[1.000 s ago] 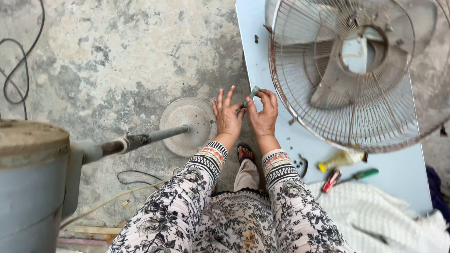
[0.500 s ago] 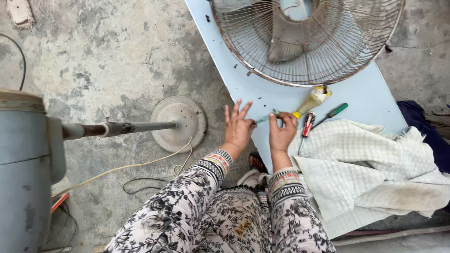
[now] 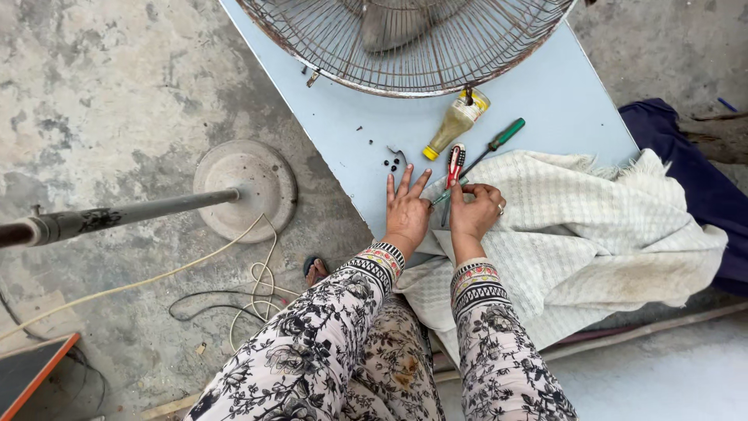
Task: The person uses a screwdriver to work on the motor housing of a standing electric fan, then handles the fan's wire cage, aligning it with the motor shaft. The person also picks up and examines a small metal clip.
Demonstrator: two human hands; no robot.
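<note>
My left hand [image 3: 405,212] rests on the pale blue tabletop [image 3: 545,86] with its fingers spread, just below several small dark screws [image 3: 393,164]. Beside it, my right hand [image 3: 477,210] is closed, pinching a thin tool with a green tip [image 3: 441,198] that pokes out toward my left thumb. A red-handled tool [image 3: 455,164] lies just above both hands. Further up are a green-handled screwdriver [image 3: 505,134] and a small yellowish bottle [image 3: 456,122]. A rusty round fan grille [image 3: 405,47] lies across the far end of the table.
A white woven cloth [image 3: 592,234] drapes over the table's near right side, with dark blue fabric [image 3: 701,171] beyond it. On the concrete floor to the left stand a round fan base [image 3: 248,187] with its pole [image 3: 117,217], plus loose cables [image 3: 257,281].
The view has shifted down the table, so the fan grille sits higher in frame. Both hands moved from the grille's edge to the spot beside the tools and cloth.
</note>
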